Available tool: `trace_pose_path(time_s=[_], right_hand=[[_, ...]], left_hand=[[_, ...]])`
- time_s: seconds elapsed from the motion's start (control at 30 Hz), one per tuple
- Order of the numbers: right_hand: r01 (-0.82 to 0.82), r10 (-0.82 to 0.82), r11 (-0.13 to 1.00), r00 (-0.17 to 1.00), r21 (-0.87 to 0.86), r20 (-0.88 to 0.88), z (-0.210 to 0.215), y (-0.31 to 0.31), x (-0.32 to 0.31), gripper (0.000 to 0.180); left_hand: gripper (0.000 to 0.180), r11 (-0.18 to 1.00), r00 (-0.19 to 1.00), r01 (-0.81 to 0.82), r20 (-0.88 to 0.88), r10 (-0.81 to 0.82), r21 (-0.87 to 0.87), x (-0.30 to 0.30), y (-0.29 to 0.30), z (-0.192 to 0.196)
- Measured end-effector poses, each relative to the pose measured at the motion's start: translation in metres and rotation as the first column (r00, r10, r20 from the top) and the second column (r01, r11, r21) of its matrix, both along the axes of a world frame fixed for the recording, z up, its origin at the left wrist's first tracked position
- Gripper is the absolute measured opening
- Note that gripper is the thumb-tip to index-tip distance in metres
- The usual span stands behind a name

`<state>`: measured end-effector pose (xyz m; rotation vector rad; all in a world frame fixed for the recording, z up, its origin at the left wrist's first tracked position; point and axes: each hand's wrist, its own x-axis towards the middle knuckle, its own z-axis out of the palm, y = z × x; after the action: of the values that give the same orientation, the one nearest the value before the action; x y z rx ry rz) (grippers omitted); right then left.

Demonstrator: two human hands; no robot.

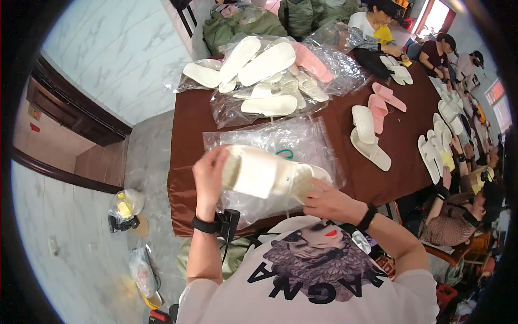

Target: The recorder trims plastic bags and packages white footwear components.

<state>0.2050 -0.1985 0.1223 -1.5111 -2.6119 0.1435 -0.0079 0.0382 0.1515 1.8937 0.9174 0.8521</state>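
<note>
Between my two hands is a white slipper [256, 170] with a wide strap, held over a clear plastic bag [315, 135] on the table. The slipper is slightly blurred, and a second pale sole edge shows at its right end; I cannot tell whether it belongs to another slipper. My left hand [209, 171] is closed round the slipper's left end, its thumb hidden. At the other end, my right hand [332, 202] grips the sole with bent fingers. A green mark [284, 154] shows on the bag just behind the slipper.
White slippers [267, 63] and a pink one [314, 62] lie heaped on plastic at the back of the brown-covered table [189, 127]. Pink slippers [377, 113] and a white pair [367, 135] lie to the right. Several people work along the right side. Green sacks [240, 28] stand behind.
</note>
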Motion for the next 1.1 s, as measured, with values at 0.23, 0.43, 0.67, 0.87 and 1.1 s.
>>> trace_pose_path(time_s=[0.23, 0.43, 0.67, 0.87, 1.1], right_hand=[[-0.121, 0.134, 0.982, 0.987, 0.145, -0.087, -0.028, -0.002, 0.003, 0.008], [0.377, -0.342, 0.911, 0.918, 0.167, -0.202, -0.024, -0.036, 0.071, 0.009], [0.74, -0.79, 0.603, 0.607, 0.297, 0.092, -0.009, -0.072, 0.212, 0.006], [0.825, -0.81, 0.51, 0.556, 0.242, -0.186, 0.002, 0.009, 0.249, 0.023], [0.715, -0.654, 0.698, 0.62, -0.03, -0.432, -0.036, 0.189, 0.299, 0.032]], left_hand=[[0.042, 0.884, 0.958, 0.258, -0.014, -0.286, -0.391, 0.049, -0.013, -0.055], [0.046, 0.822, 0.968, 0.249, 0.157, -0.195, -0.513, 0.052, -0.022, -0.104], [0.042, 0.953, 0.879, 0.152, -0.476, -0.009, 0.263, 0.009, -0.01, -0.176], [0.063, 0.968, 0.82, 0.17, -0.571, -0.034, 0.186, 0.005, -0.016, -0.211], [0.066, 0.965, 0.831, 0.094, -0.553, 0.06, 0.246, 0.007, -0.022, -0.224]])
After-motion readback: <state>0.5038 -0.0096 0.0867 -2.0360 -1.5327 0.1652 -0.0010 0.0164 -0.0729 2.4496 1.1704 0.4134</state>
